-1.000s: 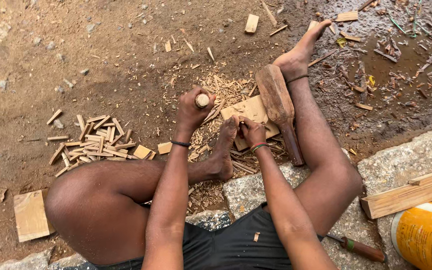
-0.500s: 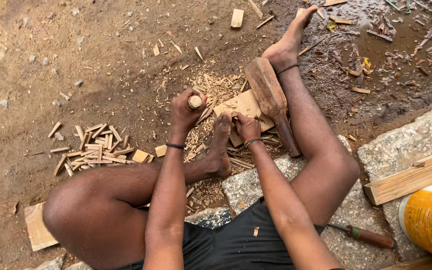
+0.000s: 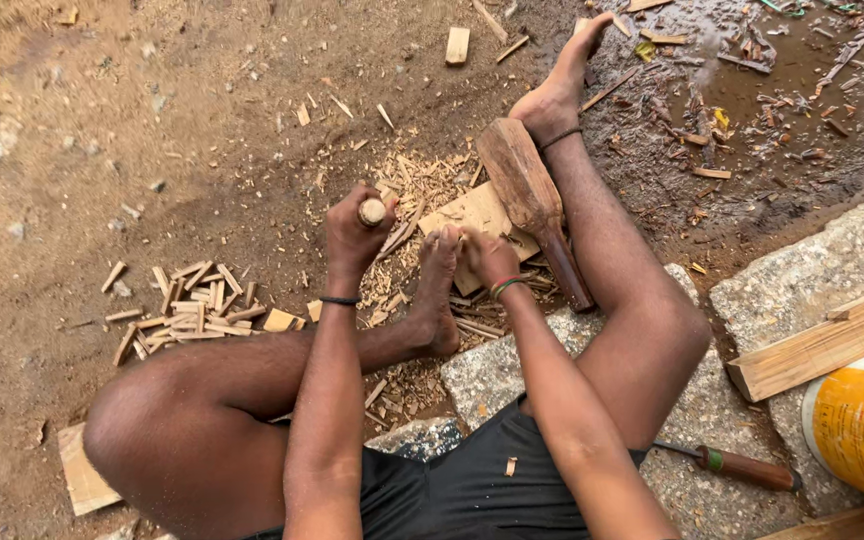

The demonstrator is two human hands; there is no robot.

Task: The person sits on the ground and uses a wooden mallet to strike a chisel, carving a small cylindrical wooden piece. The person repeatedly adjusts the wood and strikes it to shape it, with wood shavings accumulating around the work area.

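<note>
I sit on the ground with my legs bent. My left hand (image 3: pixel 357 232) is shut on the round wooden handle of a tool (image 3: pixel 373 211), whose blade is hidden behind the hand. My right hand (image 3: pixel 490 256) rests with fingers curled on a flat pale wooden board (image 3: pixel 472 212), right beside the toes of my left foot (image 3: pixel 438 290), which press on the board's near edge. A wooden mallet (image 3: pixel 532 205) lies across the board's right side, against my right leg.
Wood shavings (image 3: pixel 422 180) lie around the board. A pile of small cut wooden sticks (image 3: pixel 197 310) lies left. Stone slabs (image 3: pixel 832 260), a wooden plank (image 3: pixel 822 345), a yellow container (image 3: pixel 862 425) and a wooden-handled chisel (image 3: pixel 742 466) are right. Wet scrap-strewn ground is top right.
My left hand with the handle has stayed raised beside the board, shifting only slightly. The right hand stays on the board. The view has tilted a little.
</note>
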